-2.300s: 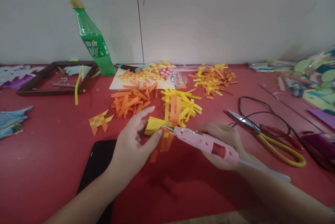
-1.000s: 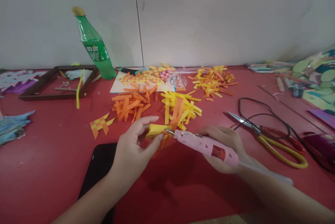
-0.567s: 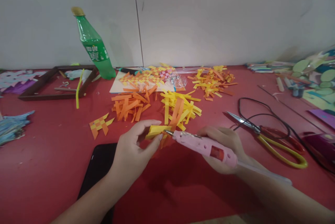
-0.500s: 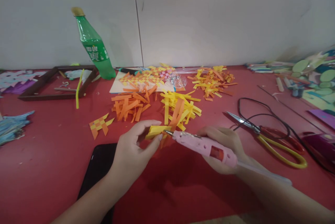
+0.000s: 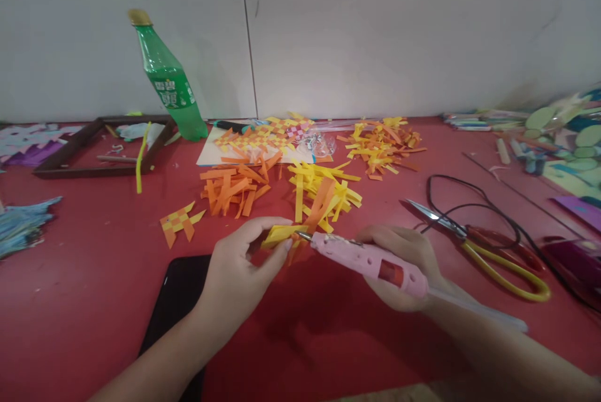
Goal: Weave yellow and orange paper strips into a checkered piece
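Note:
Pinched between the thumb and fingers of my left hand (image 5: 246, 264) are yellow and orange paper strips (image 5: 280, 236), one orange strip sticking up and away. My right hand (image 5: 404, 264) is closed around a pink hot glue gun (image 5: 370, 263), a clear glue stick (image 5: 479, 308) trailing from its back end. The metal nozzle touches or almost touches the held strips beside my left thumb. Just beyond lie a pile of yellow strips (image 5: 300, 192) and a pile of orange strips (image 5: 225, 189). A woven paper fish (image 5: 181, 223) rests left of my left hand.
Yellow-handled scissors (image 5: 502, 270) and a black cord (image 5: 474, 180) lie at the right. A black phone (image 5: 176, 302) sits under my left forearm. Behind stand a green bottle (image 5: 173, 89), a brown frame (image 5: 84, 171) and mixed paper strips (image 5: 382, 145) near the wall.
Hardly anything differs. The glue gun has shifted very slightly to the right, its nozzle still at the paper strips; my left hand keeps its pinch.

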`<state>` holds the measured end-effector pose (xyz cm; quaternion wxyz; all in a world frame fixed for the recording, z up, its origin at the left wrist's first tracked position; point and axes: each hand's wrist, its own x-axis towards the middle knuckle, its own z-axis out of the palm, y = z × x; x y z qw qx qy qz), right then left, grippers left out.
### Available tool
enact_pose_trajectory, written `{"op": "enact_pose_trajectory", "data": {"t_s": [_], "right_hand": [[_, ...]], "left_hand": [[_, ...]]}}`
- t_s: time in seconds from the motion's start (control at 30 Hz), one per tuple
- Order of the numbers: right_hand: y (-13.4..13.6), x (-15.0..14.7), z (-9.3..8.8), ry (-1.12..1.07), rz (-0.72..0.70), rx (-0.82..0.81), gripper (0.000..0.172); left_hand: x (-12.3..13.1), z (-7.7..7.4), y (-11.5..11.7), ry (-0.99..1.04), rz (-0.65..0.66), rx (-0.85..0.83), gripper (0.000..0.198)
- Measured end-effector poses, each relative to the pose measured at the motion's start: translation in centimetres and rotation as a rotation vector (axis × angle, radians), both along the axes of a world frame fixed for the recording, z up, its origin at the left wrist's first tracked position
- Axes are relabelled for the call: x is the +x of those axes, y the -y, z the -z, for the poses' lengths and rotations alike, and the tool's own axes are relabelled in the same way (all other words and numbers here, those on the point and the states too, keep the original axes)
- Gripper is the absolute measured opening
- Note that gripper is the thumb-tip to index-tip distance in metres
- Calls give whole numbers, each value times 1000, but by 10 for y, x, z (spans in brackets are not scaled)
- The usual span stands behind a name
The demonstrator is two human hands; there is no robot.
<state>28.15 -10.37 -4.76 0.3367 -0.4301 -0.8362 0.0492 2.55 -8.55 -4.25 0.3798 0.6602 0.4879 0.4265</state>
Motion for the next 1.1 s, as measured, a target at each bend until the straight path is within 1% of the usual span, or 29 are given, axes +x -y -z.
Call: {"op": "enact_pose_trajectory", "data": {"t_s": [0.4,0.63,0.7,0.73,0.83,0.87,0.9,0.97,1.0,1.07,1.1], "right_hand": [[0,0,-1,4,36,12,7],[1,-1,0,12,52,5,9],[0,1,-1,22,72,34,11],[-1,4,-2,23,106,67,13],[-7,23,-12,57,307,170,22],[-9,33,-16,108,368,169,27],[-11,44,-20,201,396,143,34],[-14,68,-24,415,384,63,43],[-14,80,-23,495,372,19,43],[-10,105,-17,586,376,-71,42],[-7,117,-12,612,401,-121,41]], "left_hand": [[0,-2,0,-34,2,-22,17],[1,-1,0,-8,11,-51,17],[1,-1,0,14,15,-72,17],[2,0,0,36,22,-90,18],[2,2,0,148,45,-161,22],[2,2,-1,191,52,-189,23],[2,2,-2,232,59,-219,25],[2,2,-4,302,74,-278,27],[1,1,-5,330,80,-305,28],[1,-1,-7,369,85,-349,29],[1,-2,-8,380,81,-366,30]]}}
